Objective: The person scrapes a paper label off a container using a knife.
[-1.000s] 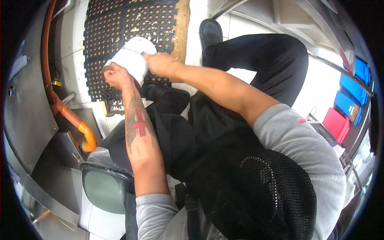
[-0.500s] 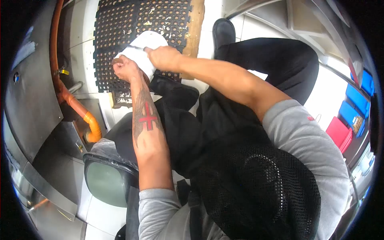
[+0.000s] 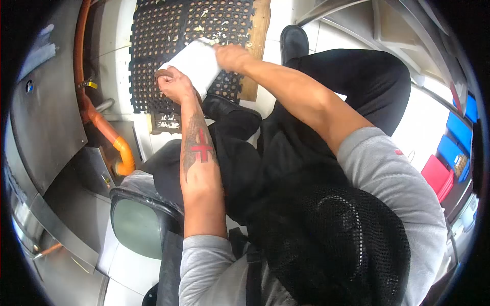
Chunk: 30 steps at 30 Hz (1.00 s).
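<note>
A white block-like object (image 3: 196, 64) stands over the black perforated mat, between my two hands; its kind is unclear. At its left edge my left hand (image 3: 176, 86) is closed around a brown curved piece (image 3: 164, 74), most of which the fingers hide. My right hand (image 3: 233, 57) makes a fist at the white object's upper right edge. What that fist holds is hidden now, though a thin dark blade-like strip showed beside it earlier.
Pale scraps lie on the black mat (image 3: 168, 30), with a wooden edge (image 3: 260, 30) along its right. At left are steel panels (image 3: 51, 112) and an orange pipe (image 3: 102, 130). A grey-green container (image 3: 137, 227) stands below. Blue bins (image 3: 457, 127) and a red bin (image 3: 436, 176) are at right.
My right hand has moved right and up, from across the white object to its edge. The dark strip no longer shows. The whole view has shifted slightly.
</note>
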Tool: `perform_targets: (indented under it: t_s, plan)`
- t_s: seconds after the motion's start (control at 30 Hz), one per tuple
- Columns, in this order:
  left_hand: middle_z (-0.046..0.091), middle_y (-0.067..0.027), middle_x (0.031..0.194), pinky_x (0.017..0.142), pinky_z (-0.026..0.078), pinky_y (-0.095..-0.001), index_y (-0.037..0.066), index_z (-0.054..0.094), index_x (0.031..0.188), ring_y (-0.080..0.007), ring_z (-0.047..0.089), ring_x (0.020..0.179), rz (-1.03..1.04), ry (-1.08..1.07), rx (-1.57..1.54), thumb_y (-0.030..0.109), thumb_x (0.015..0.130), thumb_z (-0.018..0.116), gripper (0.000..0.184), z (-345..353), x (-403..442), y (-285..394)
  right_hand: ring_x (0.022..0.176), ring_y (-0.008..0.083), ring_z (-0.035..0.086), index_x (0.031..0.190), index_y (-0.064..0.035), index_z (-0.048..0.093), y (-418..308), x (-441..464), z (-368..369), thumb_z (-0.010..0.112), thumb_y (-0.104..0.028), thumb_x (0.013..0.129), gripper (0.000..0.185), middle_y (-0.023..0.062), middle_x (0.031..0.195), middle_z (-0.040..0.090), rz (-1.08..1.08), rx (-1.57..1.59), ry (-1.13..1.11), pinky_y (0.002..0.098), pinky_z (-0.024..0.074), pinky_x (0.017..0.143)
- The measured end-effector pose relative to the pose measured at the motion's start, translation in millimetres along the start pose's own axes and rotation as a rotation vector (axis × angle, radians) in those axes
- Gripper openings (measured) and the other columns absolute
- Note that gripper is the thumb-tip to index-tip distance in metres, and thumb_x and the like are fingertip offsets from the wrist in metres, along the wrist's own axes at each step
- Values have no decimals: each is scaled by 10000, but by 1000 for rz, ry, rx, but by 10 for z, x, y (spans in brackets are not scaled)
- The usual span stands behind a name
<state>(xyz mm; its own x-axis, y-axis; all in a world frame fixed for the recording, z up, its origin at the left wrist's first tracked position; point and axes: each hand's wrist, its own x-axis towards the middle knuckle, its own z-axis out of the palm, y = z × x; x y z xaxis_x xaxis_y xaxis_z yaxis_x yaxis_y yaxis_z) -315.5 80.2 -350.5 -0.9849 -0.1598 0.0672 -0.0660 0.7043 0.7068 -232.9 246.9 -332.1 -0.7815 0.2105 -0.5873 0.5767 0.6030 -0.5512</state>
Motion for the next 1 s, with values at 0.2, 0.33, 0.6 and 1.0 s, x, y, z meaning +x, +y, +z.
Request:
perform_targets:
  t_s: [0.2,0.33,0.6,1.0]
  plan:
    - [573,-194,745,721,454,-473,-1,462,670,-356,553,705,-63,-68,16,386,888,621,472,-31,-27,132,933,423,696,1290,-4,499,-87,-91,143,411,-140,943,383,296,988,689,-172,2,85,505,550,823]
    - [582,-192,776,744,455,-459,0,476,686,-355,557,729,27,-53,91,398,879,636,471,86,1,16,936,408,701,1280,10,499,-134,-78,140,452,-97,911,387,277,1004,695,-190,-33,93,495,555,826]
    - [556,-164,736,727,450,-453,16,448,677,-332,546,706,49,-84,102,376,868,661,460,109,-24,201,911,424,694,1255,7,522,-29,-74,192,400,-143,959,354,271,988,695,-233,3,138,499,547,824]
    - [529,-139,668,666,434,-458,15,424,653,-299,479,639,44,-45,17,376,865,671,486,-14,-5,152,1043,396,673,1307,-13,521,-79,34,61,394,-133,950,398,259,1120,676,55,116,34,483,545,885]
